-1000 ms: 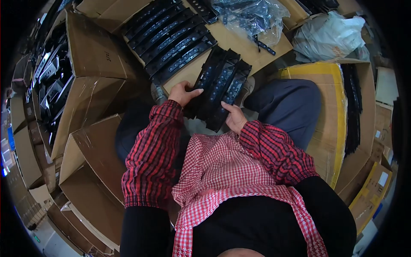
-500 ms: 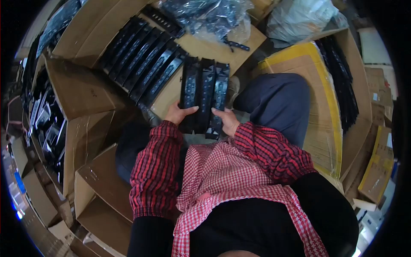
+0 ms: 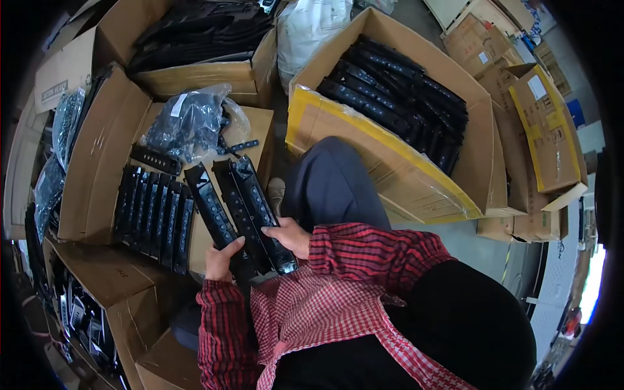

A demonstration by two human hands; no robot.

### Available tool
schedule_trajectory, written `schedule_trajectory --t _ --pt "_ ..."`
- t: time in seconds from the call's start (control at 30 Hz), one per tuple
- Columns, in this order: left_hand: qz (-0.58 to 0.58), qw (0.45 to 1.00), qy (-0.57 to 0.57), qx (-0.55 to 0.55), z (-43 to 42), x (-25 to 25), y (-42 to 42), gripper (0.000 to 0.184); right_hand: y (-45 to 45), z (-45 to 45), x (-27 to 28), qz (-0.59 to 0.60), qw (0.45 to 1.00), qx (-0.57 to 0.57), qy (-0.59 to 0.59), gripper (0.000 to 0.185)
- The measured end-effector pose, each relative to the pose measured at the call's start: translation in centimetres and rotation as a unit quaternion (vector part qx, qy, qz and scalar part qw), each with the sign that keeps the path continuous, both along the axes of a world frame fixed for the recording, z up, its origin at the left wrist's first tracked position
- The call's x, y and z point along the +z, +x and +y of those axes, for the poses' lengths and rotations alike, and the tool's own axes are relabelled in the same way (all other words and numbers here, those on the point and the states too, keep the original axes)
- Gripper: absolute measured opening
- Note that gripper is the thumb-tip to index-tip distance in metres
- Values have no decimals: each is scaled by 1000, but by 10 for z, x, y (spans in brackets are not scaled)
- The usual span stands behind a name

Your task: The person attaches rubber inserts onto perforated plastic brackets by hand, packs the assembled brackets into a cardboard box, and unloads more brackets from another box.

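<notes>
Long black perforated strips [image 3: 250, 207]: gripped between left hand [image 3: 290, 236] and right hand [image 3: 224, 258], extending beyond both, right of the flat brown cardboard surface's [image 3: 207, 242] black strip row [image 3: 155, 213].

Taped cardboard cartons [image 3: 549, 130] are crowding the right side, above a smooth grey floor [image 3: 474, 253]. A thin striped line [image 3: 506, 263] is crossing it, and white light [image 3: 594, 283] is glaring at the far right
</notes>
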State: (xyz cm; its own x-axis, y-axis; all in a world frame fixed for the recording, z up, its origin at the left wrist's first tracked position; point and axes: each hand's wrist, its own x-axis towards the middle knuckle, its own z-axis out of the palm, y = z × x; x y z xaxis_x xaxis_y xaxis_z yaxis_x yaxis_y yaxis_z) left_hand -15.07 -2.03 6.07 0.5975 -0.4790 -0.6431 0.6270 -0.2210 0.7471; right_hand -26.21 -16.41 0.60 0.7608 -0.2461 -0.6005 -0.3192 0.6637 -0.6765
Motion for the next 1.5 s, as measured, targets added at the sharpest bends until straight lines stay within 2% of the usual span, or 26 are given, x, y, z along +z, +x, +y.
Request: schedule_trajectory --t 0.1,0.17,0.2,0.23,0.27,0.37,0.4,0.43,0.47,0.53,0.6,0.67,0.73,0.8,0.87,0.9,0.93,1.0,1.03,1.13,1.2,1.27,1.33,1.4,1.47,1.5 --pt "2 997 -72 14 -39 64 -15 24 -12 -45 71 -79 997 18 -10 26" --pt "-18 992 -122 0 -78 106 -27 26 -25 -89 115 -67 994 41 -75 27" --pt "-19 990 -138 -5 -102 122 -33 27 -34 -113 136 -113 984 30 -131 27" --pt "-11 984 -176 -5 -128 130 -40 28 -43 -138 161 -87 985 8 -148 23" --pt "-4 977 -214 -6 -157 138 -48 30 -52 -167 179 -102 990 2 -101 23" --pt "21 969 -245 -26 -253 144 -75 29 -80 -269 214 -61 975 24 -214 20" --pt "81 960 -269 -12 -283 148 -91 30 -88 -303 218 -39 972 43 -228 21" --pt "102 951 -290 22 -319 128 -106 41 -97 -338 223 15 970 81 -230 22" --pt "157 968 -182 75 -347 128 -119 48 -103 -369 218 23 967 99 -235 23" --pt "110 964 -206 131 -402 93 -142 50 -110 -429 193 41 959 150 -236 26" --pt "111 970 -130 176 -435 75 -158 42 -106 -464 170 68 951 177 -246 29" --pt "114 965 -137 190 -450 64 -163 49 -101 -489 140 102 949 212 -209 28" --pt "98 969 -45 222 -464 42 -158 56 -83 -496 125 96 935 252 -231 27" --pt "91 973 -23 210 -471 17 -147 64 -67 -520 85 94 926 292 -219 35" --pt "58 971 136 187 -476 1 -140 73 -53 -532 60 137 910 292 -260 50" --pt "59 976 129 162 -473 8 -141 74 -46 -537 55 144 908 315 -234 65" --pt "59 976 135 163 -475 4 -138 74 -43 -540 49 143 910 316 -229 65" --pt "84 971 175 137 -475 -8 -135 64 -43 -539 34 187 868 278 -368 70" --pt "86 970 181 139 -473 -21 -135 64 -44 -539 31 188 869 281 -362 70" --pt "-1 954 300 -7 -469 -64 -124 55 -41 -546 38 115 874 319 -349 58" --pt "-81 915 393 -37 -468 -102 -119 42 -43 -539 38 92 859 321 -389 48" --pt "-158 862 477 -68 -467 -131 -116 31 -43 -528 39 105 738 235 -624 41" --pt "-215 812 535 -93 -465 -139 -117 25 -43 -515 37 111 731 217 -637 36" --pt "-226 796 550 -112 -458 -144 -118 23 -48 -501 23 38 654 94 -750 34" --pt "-150 835 527 45 -463 -83 -118 24 -49 -495 10 32 644 67 -761 34" --pt "-119 841 511 130 -465 -51 -118 25 -50 -490 11 24 608 51 -792 32"
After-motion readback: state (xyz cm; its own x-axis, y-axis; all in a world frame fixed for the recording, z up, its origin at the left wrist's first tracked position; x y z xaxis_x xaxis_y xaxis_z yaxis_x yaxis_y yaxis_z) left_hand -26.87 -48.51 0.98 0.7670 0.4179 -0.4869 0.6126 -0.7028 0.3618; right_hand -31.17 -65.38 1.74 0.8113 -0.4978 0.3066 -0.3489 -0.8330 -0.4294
